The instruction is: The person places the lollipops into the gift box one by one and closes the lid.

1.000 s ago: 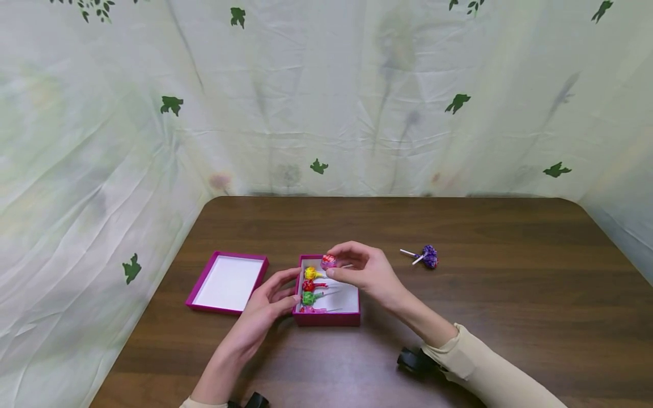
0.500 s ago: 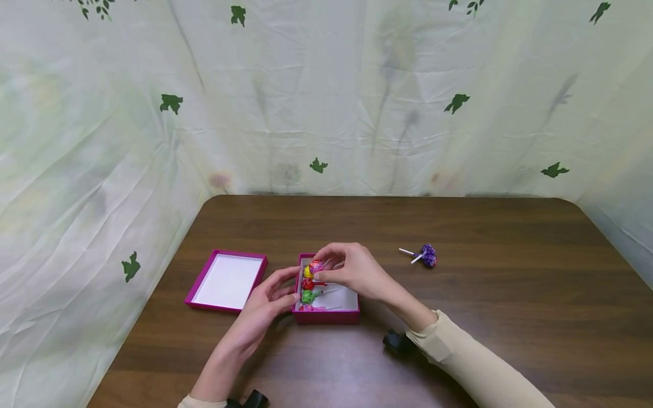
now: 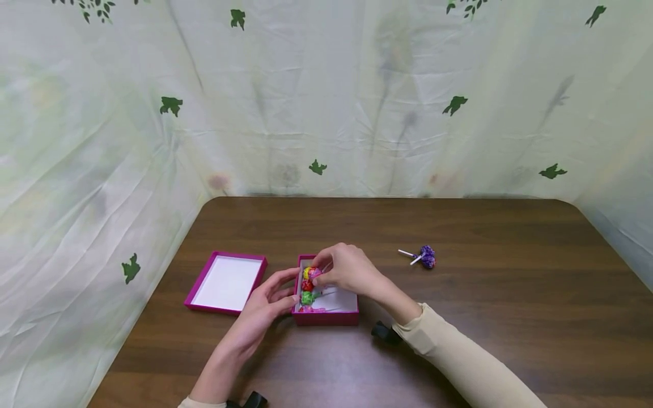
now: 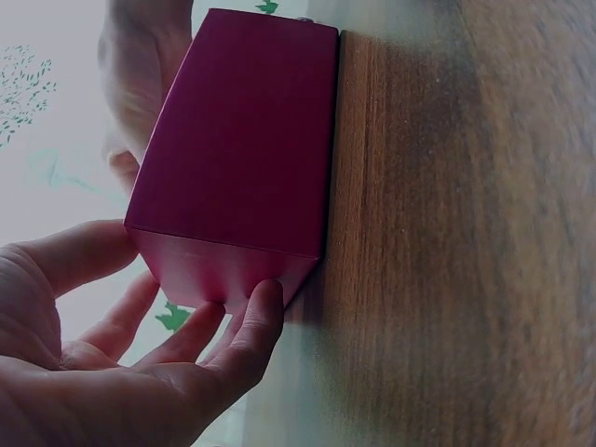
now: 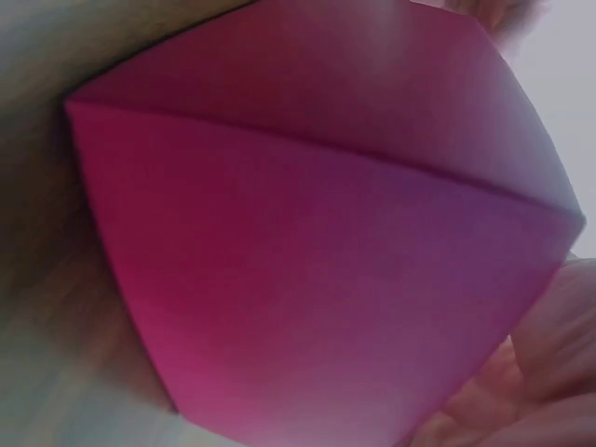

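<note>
In the head view, a magenta box (image 3: 326, 319) with a pale inside holds lollipops laid in a column along its left side. Among them are a yellow one (image 3: 306, 272), a red one (image 3: 307, 285), a green one (image 3: 308, 297) and a pink one (image 3: 311, 309). My right hand (image 3: 349, 269) reaches into the back of the box and pinches a pink-and-red lollipop (image 3: 314, 273) beside the yellow one. Against the box's left side rests my left hand (image 3: 262, 309), relaxed fingertips touching it. The right wrist view shows mostly box wall (image 5: 307, 270), hiding the held lollipop.
Left of the box lies its magenta lid (image 3: 227, 281), white inside facing up. Purple-wrapped lollipops (image 3: 427, 256) with white sticks lie to the right on the brown table (image 3: 510, 294). A pale curtain (image 3: 331, 96) hangs behind the table.
My right hand has moved left and lowered the pink-and-red lollipop into the box, next to the yellow one. The left hand stays at the box's left side.
</note>
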A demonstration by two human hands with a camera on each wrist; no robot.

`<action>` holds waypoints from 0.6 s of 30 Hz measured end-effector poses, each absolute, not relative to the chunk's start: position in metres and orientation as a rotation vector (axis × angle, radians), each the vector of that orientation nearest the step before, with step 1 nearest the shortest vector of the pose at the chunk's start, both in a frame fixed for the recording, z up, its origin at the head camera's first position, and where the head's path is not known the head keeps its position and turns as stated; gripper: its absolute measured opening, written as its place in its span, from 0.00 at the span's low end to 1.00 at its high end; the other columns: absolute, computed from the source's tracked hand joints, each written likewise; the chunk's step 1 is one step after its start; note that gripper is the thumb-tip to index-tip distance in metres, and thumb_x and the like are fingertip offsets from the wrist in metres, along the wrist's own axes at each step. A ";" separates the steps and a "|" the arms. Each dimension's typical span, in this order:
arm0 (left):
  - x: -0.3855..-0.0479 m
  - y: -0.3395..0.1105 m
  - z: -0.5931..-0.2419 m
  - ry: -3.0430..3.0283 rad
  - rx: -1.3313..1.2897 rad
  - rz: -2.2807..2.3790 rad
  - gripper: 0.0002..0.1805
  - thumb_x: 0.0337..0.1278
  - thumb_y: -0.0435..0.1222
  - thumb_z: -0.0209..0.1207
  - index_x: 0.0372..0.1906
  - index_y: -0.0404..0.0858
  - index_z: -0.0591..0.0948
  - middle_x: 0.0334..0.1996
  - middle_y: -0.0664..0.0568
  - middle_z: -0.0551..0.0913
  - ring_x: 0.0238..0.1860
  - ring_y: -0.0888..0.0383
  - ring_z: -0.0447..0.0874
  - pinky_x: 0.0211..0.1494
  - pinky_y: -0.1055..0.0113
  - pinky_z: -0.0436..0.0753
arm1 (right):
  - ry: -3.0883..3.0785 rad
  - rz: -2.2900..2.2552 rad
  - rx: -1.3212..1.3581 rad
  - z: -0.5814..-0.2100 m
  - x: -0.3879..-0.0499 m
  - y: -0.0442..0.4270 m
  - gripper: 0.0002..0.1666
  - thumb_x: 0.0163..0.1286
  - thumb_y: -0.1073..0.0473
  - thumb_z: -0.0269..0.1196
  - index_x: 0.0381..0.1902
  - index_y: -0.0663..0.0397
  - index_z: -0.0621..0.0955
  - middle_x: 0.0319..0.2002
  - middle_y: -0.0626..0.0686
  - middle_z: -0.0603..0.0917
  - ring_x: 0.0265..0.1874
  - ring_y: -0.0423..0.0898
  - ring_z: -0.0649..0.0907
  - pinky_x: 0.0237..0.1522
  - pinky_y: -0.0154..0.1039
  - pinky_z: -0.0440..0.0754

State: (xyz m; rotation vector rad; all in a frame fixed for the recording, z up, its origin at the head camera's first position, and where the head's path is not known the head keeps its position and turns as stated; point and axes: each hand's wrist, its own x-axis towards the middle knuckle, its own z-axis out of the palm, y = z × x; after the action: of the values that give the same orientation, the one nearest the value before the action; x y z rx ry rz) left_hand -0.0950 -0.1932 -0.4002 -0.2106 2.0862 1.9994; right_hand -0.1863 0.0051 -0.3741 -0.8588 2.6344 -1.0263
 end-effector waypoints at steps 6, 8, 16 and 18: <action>-0.095 -0.192 -0.401 2.071 -0.197 2.021 0.27 0.64 0.30 0.60 0.67 0.46 0.73 0.67 0.46 0.70 0.64 0.45 0.71 0.61 0.52 0.75 | 2.623 -1.015 -0.819 -0.375 -0.185 0.001 0.14 0.54 0.57 0.76 0.40 0.49 0.88 0.30 0.40 0.86 0.29 0.38 0.80 0.32 0.36 0.76; -0.095 -0.192 -0.401 2.069 -0.201 2.023 0.27 0.64 0.30 0.60 0.67 0.46 0.73 0.67 0.46 0.70 0.64 0.46 0.72 0.61 0.52 0.76 | 2.617 -1.027 -0.802 -0.375 -0.183 0.000 0.14 0.54 0.58 0.76 0.41 0.50 0.88 0.30 0.40 0.85 0.30 0.39 0.80 0.32 0.36 0.77; -0.096 -0.192 -0.400 2.077 -0.222 2.016 0.27 0.63 0.30 0.61 0.67 0.46 0.73 0.67 0.46 0.70 0.64 0.45 0.72 0.61 0.51 0.76 | 2.564 -1.136 -0.769 -0.377 -0.179 0.000 0.13 0.57 0.61 0.73 0.42 0.54 0.87 0.29 0.42 0.85 0.30 0.37 0.82 0.34 0.35 0.79; -0.096 -0.192 -0.400 2.079 -0.219 2.018 0.27 0.63 0.30 0.60 0.67 0.45 0.73 0.67 0.46 0.70 0.64 0.45 0.72 0.61 0.52 0.76 | 2.563 -1.155 -0.756 -0.377 -0.178 0.000 0.13 0.58 0.62 0.73 0.42 0.55 0.86 0.29 0.43 0.85 0.31 0.37 0.82 0.34 0.35 0.79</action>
State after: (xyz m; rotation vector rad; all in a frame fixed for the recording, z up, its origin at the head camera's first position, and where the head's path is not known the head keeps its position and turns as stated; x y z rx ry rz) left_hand -0.0960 -0.1917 -0.4004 -0.2186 2.0788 2.0177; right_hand -0.1779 0.0003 -0.3774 -0.7557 2.5626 -1.1553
